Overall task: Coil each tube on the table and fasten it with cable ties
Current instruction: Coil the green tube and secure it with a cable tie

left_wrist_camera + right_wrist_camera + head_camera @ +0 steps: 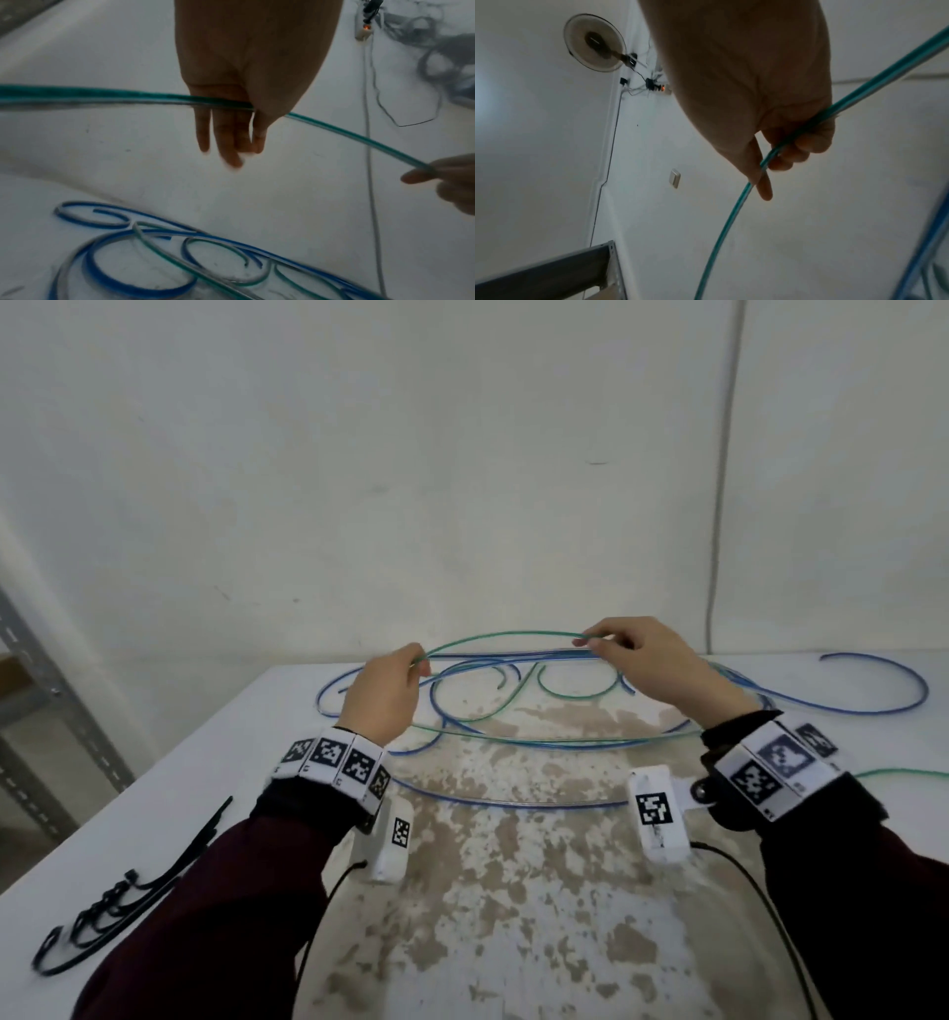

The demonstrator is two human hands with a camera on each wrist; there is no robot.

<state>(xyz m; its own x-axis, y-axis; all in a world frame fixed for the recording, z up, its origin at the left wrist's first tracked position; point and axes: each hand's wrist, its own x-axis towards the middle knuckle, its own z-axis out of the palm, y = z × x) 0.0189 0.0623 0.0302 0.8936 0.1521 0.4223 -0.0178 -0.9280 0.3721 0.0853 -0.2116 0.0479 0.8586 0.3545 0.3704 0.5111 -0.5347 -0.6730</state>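
Left hand: my left hand [382,695] is raised above the table [215,762], thumb and fingers [226,140] pinching the green tube [503,635]; the left wrist view shows the tube crossing under the thumb.
Right hand: my right hand [652,667] is also raised, well apart from the left, its fingers [795,150] curled round the same green tube further along.
Green tube: I see it arching in the air between my two hands; the rest trails down onto the table in loose curves, one end running off to the right edge.
Blue tubes: the blue tubes [873,685] lie uncoiled on the far half of the table, tangled with the green one in overlapping loops, one long curl reaching far right. How many there are I cannot tell.
Cable ties: black cable ties [118,906] lie in a loose bunch near the table's left edge, beside my left sleeve [205,916].
Table: white top, with a worn brown patch in the middle.
Surroundings: white wall [462,454] behind; a grey metal rack [46,690] stands at the left.
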